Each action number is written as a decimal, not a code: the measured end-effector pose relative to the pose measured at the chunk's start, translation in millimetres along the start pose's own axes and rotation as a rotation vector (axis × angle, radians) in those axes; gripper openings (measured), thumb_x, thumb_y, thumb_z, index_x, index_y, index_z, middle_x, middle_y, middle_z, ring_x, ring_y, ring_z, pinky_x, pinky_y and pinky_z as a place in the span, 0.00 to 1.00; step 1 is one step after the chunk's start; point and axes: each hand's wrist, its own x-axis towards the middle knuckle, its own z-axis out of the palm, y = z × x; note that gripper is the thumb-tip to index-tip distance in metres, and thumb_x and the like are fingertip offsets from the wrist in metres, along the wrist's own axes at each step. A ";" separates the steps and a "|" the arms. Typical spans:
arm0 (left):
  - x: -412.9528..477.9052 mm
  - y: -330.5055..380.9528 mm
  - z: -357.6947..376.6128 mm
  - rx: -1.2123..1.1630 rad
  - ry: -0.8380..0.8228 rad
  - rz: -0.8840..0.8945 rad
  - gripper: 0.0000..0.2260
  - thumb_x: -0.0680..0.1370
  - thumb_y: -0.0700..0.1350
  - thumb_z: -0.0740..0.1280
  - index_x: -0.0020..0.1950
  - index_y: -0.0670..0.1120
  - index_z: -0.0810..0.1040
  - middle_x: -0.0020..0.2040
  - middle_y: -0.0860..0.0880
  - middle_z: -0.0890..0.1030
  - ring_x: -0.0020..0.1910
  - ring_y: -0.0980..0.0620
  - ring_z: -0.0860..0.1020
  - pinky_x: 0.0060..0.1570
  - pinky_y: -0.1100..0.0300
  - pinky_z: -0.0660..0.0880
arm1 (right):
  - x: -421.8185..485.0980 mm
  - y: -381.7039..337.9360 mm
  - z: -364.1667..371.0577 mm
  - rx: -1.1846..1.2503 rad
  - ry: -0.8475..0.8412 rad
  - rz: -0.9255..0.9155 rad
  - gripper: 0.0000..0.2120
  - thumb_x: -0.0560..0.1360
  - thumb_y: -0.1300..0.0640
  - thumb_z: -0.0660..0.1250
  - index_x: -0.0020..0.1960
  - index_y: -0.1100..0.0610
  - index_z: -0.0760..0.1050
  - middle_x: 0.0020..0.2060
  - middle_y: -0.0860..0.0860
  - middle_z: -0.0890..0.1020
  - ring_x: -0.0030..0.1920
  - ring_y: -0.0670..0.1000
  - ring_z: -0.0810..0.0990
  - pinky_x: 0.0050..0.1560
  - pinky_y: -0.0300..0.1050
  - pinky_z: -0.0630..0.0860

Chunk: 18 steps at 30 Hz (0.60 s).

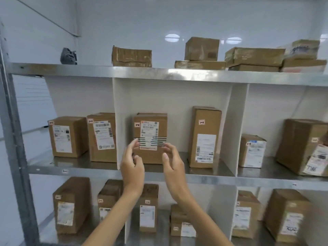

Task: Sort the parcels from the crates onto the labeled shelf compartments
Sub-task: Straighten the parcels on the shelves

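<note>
A brown cardboard parcel (150,121) with a white shipping label stands upright in the middle compartment of the middle shelf (204,176). My left hand (132,165) and my right hand (173,163) hover just in front of its lower half, one on each side. Fingers of both are spread, and neither hand grips the parcel. A taller parcel (205,137) stands to its right in the same compartment.
White dividers (118,121) split the metal shelves into compartments. Two parcels (83,137) fill the left compartment, others (301,148) the right. More boxes sit on the top shelf (202,48) and the lower shelf (71,205). A dark bundle (68,56) lies top left.
</note>
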 end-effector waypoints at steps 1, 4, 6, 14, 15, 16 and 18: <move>-5.4 4.3 13.2 -0.022 -0.069 -0.016 0.21 0.78 0.32 0.56 0.67 0.51 0.70 0.61 0.53 0.76 0.62 0.58 0.73 0.61 0.66 0.68 | 1.9 4.7 -15.2 -0.012 0.052 0.007 0.15 0.82 0.57 0.56 0.67 0.48 0.67 0.61 0.42 0.74 0.61 0.35 0.71 0.62 0.29 0.68; -15.6 8.9 50.2 -0.046 -0.267 -0.085 0.22 0.79 0.33 0.57 0.70 0.50 0.68 0.64 0.53 0.74 0.62 0.58 0.72 0.61 0.65 0.68 | 15.5 23.3 -56.8 -0.069 0.233 0.056 0.16 0.81 0.60 0.56 0.68 0.51 0.66 0.62 0.46 0.74 0.63 0.42 0.71 0.67 0.44 0.69; -18.2 4.0 72.3 -0.054 -0.376 -0.158 0.23 0.79 0.34 0.58 0.72 0.50 0.65 0.67 0.53 0.72 0.62 0.58 0.71 0.60 0.66 0.68 | 26.5 38.2 -82.8 -0.105 0.314 0.131 0.19 0.80 0.62 0.56 0.70 0.52 0.64 0.65 0.48 0.71 0.66 0.46 0.69 0.69 0.45 0.67; -10.8 -15.7 151.4 -0.081 -0.769 -0.374 0.32 0.78 0.33 0.59 0.78 0.50 0.49 0.76 0.50 0.60 0.74 0.51 0.60 0.70 0.58 0.60 | 62.2 96.5 -143.3 -0.292 0.174 0.322 0.37 0.77 0.60 0.64 0.78 0.55 0.45 0.77 0.51 0.54 0.76 0.52 0.54 0.75 0.53 0.55; -10.1 -19.9 160.1 -0.075 -0.774 -0.359 0.32 0.78 0.35 0.61 0.77 0.50 0.50 0.75 0.51 0.61 0.73 0.53 0.61 0.70 0.59 0.60 | 63.8 101.4 -144.3 -0.289 0.146 0.325 0.40 0.76 0.57 0.65 0.78 0.55 0.42 0.77 0.51 0.52 0.76 0.52 0.52 0.75 0.54 0.54; -9.4 -24.8 168.6 -0.068 -0.773 -0.338 0.31 0.78 0.38 0.62 0.77 0.51 0.52 0.74 0.52 0.62 0.73 0.53 0.61 0.69 0.59 0.61 | 65.5 104.9 -144.6 -0.280 0.128 0.320 0.42 0.76 0.53 0.66 0.78 0.54 0.42 0.77 0.51 0.53 0.76 0.51 0.52 0.75 0.55 0.54; -9.9 -32.1 181.8 -0.032 -0.761 -0.323 0.31 0.78 0.39 0.63 0.77 0.51 0.52 0.74 0.53 0.61 0.73 0.53 0.60 0.71 0.57 0.60 | 68.5 111.5 -143.7 -0.267 0.092 0.333 0.41 0.77 0.52 0.65 0.77 0.53 0.41 0.77 0.50 0.55 0.76 0.51 0.54 0.76 0.52 0.53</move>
